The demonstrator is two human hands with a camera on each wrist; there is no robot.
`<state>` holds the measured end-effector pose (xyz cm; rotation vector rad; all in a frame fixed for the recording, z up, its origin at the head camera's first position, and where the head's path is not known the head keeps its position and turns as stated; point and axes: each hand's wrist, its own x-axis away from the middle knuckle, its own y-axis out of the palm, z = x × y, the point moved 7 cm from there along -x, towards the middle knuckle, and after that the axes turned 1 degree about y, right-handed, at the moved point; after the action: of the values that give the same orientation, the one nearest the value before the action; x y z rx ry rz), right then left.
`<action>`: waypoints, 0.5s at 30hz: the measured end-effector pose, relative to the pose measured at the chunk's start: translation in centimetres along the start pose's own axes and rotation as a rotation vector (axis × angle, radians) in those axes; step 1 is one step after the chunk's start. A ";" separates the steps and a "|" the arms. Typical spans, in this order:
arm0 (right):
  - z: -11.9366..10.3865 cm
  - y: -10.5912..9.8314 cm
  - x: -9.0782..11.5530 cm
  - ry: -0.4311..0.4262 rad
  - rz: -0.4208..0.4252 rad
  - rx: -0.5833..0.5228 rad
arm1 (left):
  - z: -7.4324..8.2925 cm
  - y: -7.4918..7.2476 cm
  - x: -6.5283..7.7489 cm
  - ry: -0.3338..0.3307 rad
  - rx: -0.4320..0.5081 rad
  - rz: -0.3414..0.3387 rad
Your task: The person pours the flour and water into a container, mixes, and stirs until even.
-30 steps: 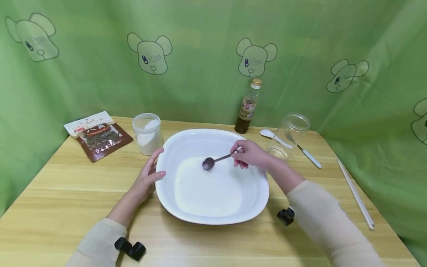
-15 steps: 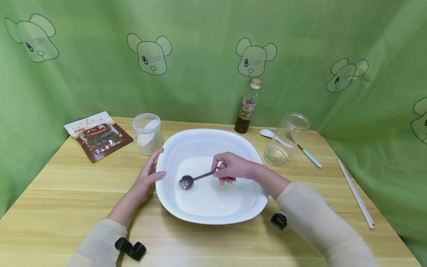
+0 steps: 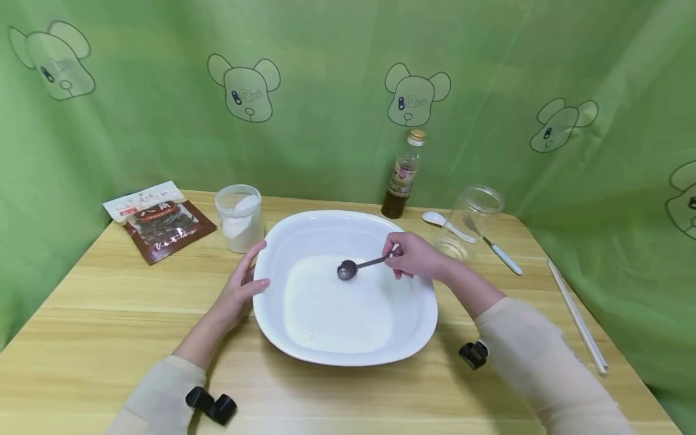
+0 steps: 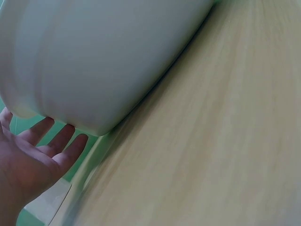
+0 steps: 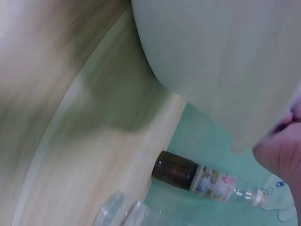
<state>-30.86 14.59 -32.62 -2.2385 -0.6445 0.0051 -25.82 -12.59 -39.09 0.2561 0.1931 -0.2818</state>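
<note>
A white basin (image 3: pixel 348 356) with pale liquid in it stands in the middle of the wooden table. My left hand (image 3: pixel 241 287) steadies its left side, thumb over the rim; in the left wrist view the other fingers (image 4: pixel 63 141) spread against the outer wall. My right hand (image 3: pixel 413 254) pinches the handle of a dark brown spoon (image 3: pixel 347 270) above the right half of the basin. The spoon's bowl lies at the liquid's surface, near the middle. In the right wrist view only part of the right hand (image 5: pixel 280 150) shows, and the basin's wall hides the spoon.
Left of the basin are a jar of white powder (image 3: pixel 239 226) and a spice packet (image 3: pixel 163 223). A bottle of dark liquid (image 3: pixel 401 181) stands behind. To the right are a clear glass jar (image 3: pixel 473 211), a white spoon (image 3: pixel 435 217), a light-blue-handled utensil (image 3: pixel 505 257) and white chopsticks (image 3: pixel 579 320).
The right hand carries the spoon left and nearer through the basin, then back right and away, close to where it was a second ago. The left hand keeps its place on the rim.
</note>
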 end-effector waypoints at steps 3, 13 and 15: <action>-0.1 0.5 -1.3 0.021 0.044 -0.034 | -0.1 0.1 0.0 -0.003 0.004 -0.004; -2.7 4.9 -3.0 -0.043 -0.080 -0.199 | 0.1 0.1 0.0 0.010 0.010 0.001; -3.1 5.6 -2.5 -0.055 -0.126 -0.201 | 0.1 0.1 0.0 0.008 0.006 0.001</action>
<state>-29.88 8.22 -34.89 -2.3926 -0.8481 -0.0645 -25.75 -12.56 -38.98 0.2629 0.2000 -0.2801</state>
